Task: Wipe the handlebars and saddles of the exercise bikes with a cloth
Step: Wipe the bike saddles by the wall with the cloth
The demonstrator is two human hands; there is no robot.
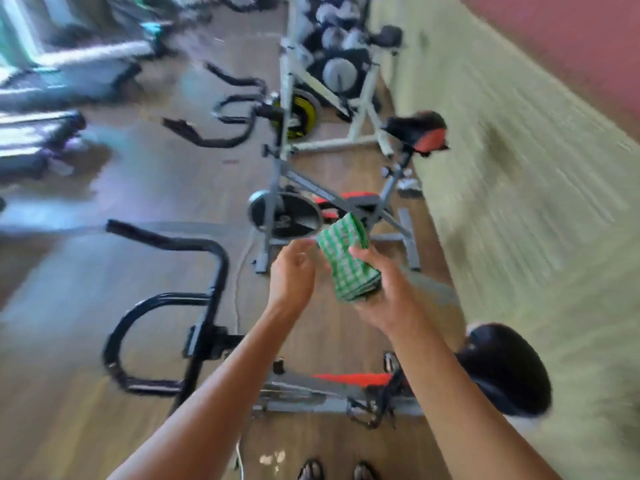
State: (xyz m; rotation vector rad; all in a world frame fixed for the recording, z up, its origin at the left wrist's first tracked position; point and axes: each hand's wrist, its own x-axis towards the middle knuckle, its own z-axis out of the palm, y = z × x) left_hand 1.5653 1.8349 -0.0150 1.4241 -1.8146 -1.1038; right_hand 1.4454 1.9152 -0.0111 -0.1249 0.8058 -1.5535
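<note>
**Q:** What are the hands doing, and where is the cloth?

**A:** The right hand [377, 289] is gripping a folded green-and-white checked cloth [346, 261], fingers curled round its lower half, so the cloth is standing up out of the fist. The left hand [294, 271] is hovering just beside the cloth at its 9 o'clock, fingers loosely bent and reaching toward the upper edge. Motion blur is hiding whether the fingertips are touching the fabric. It is holding nothing that can be made out.

**Q:** Which step of the task is in hand?

**A:** Judging from the pose, the person is readying or refolding the cloth between wipes. The cloth is not touching any bike at present.

**Q:** What is lying around the hands?

**A:** The nearest bike's black handlebar [166, 306] is sitting at 8 o'clock from the hands, and its black saddle [509, 368] at 4 o'clock. Beyond, at 12 o'clock, the next bike's grey frame [332, 199] is standing, with its black-and-red saddle [419, 133] at 1 o'clock and its handlebar [221, 133] at 11 o'clock. A white-framed bike [360, 109] is standing farther off.

**Q:** What is the next move calling for?

**A:** Probably settling the cloth flat in one palm, then bringing it down onto a saddle or handlebar. Which bike is due cannot be told.
</note>
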